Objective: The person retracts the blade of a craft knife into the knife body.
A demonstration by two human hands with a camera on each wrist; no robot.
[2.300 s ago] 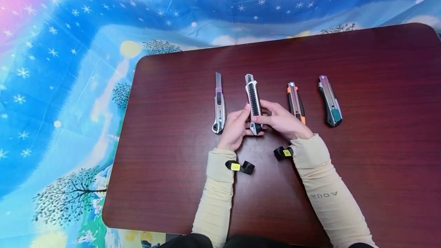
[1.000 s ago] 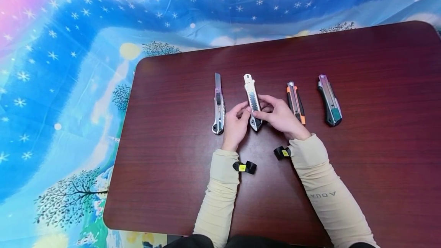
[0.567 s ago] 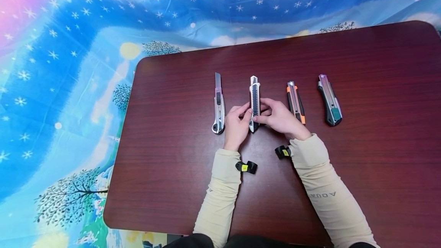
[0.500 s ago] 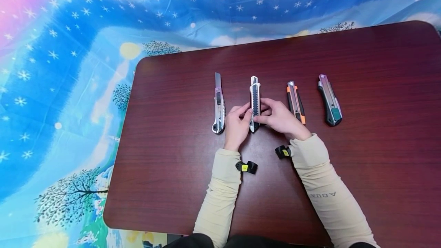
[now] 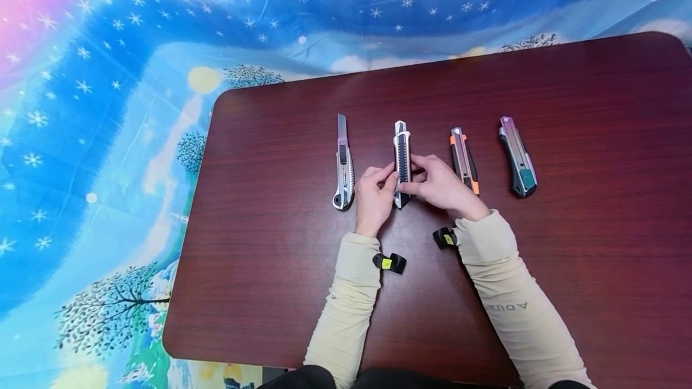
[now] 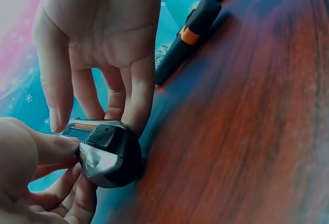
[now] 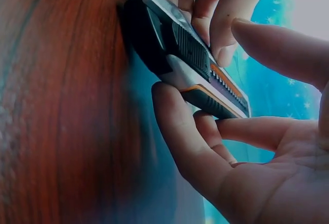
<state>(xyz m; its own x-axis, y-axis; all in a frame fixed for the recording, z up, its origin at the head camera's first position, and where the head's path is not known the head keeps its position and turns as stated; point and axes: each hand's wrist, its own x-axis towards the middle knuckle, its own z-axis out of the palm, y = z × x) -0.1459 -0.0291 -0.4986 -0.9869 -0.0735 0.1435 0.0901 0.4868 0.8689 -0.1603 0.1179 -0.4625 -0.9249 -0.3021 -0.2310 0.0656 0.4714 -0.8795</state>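
A silver-and-black utility knife (image 5: 402,158) stands nearly straight in the head view, tip toward the table's far side. My left hand (image 5: 374,200) pinches its lower left side between thumb and fingers. From the right, my right hand (image 5: 440,185) holds the same knife, fingers along its side and thumb over its face. The right wrist view shows the dark end of the utility knife (image 7: 190,44) close to the tabletop; whether it touches is hard to tell. An orange trim line runs along its body.
On the dark red wooden table (image 5: 259,245), a silver utility knife (image 5: 343,164) with a long extended blade lies left. An orange-and-black utility knife (image 5: 464,161) and a black-and-green one (image 5: 518,158) lie right. A printed snowflake cloth (image 5: 324,11) hangs behind.
The held knife has turned from a leftward tilt to nearly straight and shifted slightly right. My left hand moved right, its fingers no longer reaching under the knife. The other knives stayed put.
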